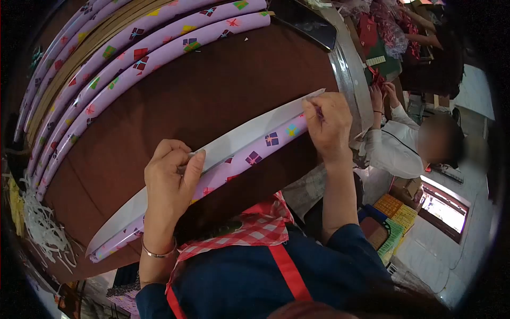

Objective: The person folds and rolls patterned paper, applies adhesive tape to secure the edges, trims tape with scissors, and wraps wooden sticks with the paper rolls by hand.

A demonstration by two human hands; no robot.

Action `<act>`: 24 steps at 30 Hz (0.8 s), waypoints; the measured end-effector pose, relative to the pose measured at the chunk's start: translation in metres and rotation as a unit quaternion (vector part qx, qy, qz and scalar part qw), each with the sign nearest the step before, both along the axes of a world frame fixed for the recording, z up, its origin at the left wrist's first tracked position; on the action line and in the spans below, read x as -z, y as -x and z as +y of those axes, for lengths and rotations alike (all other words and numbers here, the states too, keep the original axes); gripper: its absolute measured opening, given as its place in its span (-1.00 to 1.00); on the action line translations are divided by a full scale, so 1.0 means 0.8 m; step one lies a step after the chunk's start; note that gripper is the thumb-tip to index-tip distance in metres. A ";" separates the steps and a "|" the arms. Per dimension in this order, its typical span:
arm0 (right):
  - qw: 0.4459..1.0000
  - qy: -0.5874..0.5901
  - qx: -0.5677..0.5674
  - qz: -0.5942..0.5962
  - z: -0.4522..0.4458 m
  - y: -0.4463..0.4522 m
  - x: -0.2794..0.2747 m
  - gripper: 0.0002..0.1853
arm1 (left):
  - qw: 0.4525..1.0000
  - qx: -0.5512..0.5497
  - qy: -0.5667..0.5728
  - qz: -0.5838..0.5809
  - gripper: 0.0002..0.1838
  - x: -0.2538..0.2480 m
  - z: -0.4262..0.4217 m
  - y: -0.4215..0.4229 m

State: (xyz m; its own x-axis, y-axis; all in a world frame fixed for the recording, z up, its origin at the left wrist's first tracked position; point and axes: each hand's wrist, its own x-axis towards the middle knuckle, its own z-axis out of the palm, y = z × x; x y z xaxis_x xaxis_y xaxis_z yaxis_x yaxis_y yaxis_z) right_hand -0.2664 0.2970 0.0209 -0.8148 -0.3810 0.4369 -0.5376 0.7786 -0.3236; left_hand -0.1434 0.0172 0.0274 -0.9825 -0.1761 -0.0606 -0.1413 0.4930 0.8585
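Observation:
A sheet of purple gift-patterned wrapping paper (272, 139), partly rolled or folded, lies slantwise over the brown-covered table near my body. Its plain white underside (239, 133) faces up along the far edge. My left hand (172, 175) pinches the paper left of its middle, thumb and fingers together. Around the right end of the paper my right hand (329, 125) is closed, knuckles upward. The paper's left end runs on past my left wrist and touches the table. What lies under my fingers is hidden.
Several finished-looking purple rolls (159, 58) lie along the table's far left side. A dark, shiny flat object (305, 24) rests at the far right edge. White shredded strips (45, 228) heap at the left. Another person (398, 143) works with red material at the right.

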 end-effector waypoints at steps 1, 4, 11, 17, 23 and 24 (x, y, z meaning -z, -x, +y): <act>1.000 0.005 -0.028 0.000 -0.001 -0.006 0.003 -0.87 | 1.000 0.002 -0.020 -0.012 -0.72 -0.003 -0.001 0.002; 0.999 -0.006 -0.053 0.009 0.005 -0.013 0.013 -0.87 | 0.998 0.039 -0.050 -0.002 -0.70 -0.010 -0.003 0.013; 0.998 0.021 -0.066 0.006 0.012 -0.014 0.033 -0.84 | 0.990 0.030 -0.123 -0.060 -0.67 -0.005 0.002 0.029; 0.999 0.008 -0.043 0.029 0.004 -0.009 0.035 -0.80 | 0.997 0.016 0.072 0.010 -0.74 -0.015 -0.005 -0.007; 0.997 0.010 -0.068 0.031 0.003 -0.002 0.032 -0.79 | 0.996 0.016 0.072 -0.041 -0.77 -0.016 -0.021 -0.027; 0.997 0.002 -0.067 0.033 0.003 -0.001 0.032 -0.79 | 0.996 0.015 0.060 -0.058 -0.77 -0.016 -0.024 -0.030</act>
